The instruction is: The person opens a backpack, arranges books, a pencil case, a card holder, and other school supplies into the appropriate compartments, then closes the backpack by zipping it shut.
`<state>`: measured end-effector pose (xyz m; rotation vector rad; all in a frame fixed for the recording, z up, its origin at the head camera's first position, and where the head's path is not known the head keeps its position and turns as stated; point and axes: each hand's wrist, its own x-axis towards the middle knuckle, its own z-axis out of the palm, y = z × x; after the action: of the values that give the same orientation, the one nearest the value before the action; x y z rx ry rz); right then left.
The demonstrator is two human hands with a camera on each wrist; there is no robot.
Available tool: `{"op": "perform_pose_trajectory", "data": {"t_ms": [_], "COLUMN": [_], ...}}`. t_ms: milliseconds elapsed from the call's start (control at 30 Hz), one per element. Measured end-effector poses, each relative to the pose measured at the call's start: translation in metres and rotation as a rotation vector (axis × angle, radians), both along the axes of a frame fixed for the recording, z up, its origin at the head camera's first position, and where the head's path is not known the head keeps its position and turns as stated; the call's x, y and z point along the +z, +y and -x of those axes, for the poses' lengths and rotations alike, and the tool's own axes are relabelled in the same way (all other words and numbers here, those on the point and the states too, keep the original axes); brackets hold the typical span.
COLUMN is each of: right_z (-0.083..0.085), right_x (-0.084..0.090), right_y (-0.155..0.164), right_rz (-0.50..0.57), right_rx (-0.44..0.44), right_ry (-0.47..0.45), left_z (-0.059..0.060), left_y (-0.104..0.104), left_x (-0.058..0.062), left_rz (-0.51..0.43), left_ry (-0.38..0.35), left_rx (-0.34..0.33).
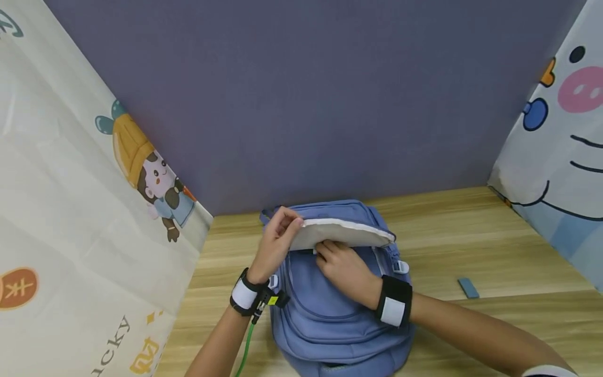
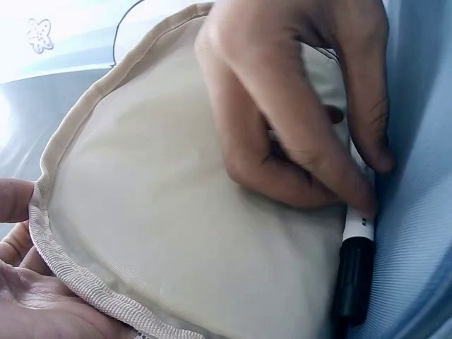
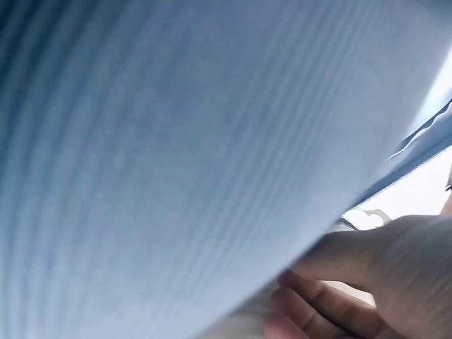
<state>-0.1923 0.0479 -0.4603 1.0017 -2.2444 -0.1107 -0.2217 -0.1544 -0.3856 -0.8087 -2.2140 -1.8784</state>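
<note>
Left hand [image 1: 275,243] pinches the backpack [image 1: 330,314] flap [image 1: 341,233] up at frame centre. Right hand [image 1: 346,269] fingers grip a marker [image 2: 354,279], tucked partly under the flap. Pocket looks open, marker not fully in.

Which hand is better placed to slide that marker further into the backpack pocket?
Right, probably. The right hand already pinches the marker at the pocket mouth of the backpack, while the left hand is busy holding the beige flap open.

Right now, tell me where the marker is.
In the left wrist view, the marker sits at lower right, under the right hand, between beige flap and blue backpack.
</note>
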Motion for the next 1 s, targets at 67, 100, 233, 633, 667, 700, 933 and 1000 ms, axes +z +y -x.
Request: {"op": "perform_pose_trajectory", "data": {"t_ms": [67, 100, 233, 633, 667, 700, 933, 1000], "right_z": [-0.002, -0.002, -0.006, -0.020, -0.021, -0.023, -0.044, -0.053], "right_x": [-0.002, -0.003, -0.002, 0.009, 0.011, 0.012, 0.032, 0.043], "right_y": [0.001, 0.001, 0.003, 0.022, 0.024, 0.027, 0.050, 0.063], "right_rz": [-0.011, -0.013, 0.012, 0.088, 0.086, 0.085, 0.180, 0.265], "right_rx": [-0.021, -0.031, -0.038, -0.011, -0.014, -0.016, -0.044, -0.046], "right_ry": [0.001, -0.002, -0.044, -0.172, -0.181, -0.192, -0.343, -0.367], "left_z": [0.000, -0.001, -0.001, -0.003, -0.002, -0.002, 0.000, 0.000], "left_y": [0.000, 0.000, -0.001, -0.005, -0.005, -0.005, -0.007, -0.007], "left_x": [-0.001, -0.001, -0.003, -0.004, -0.005, -0.005, -0.010, -0.011], "left_rz": [0.001, 0.002, 0.004, -0.001, 0.001, 0.000, -0.013, -0.019], "left_ry": [0.001, 0.003, 0.006, -0.004, -0.001, 0.001, 0.010, 0.008], "left_rx": [-0.008, -0.014, -0.037, -0.010, -0.010, -0.011, -0.039, -0.044]}}
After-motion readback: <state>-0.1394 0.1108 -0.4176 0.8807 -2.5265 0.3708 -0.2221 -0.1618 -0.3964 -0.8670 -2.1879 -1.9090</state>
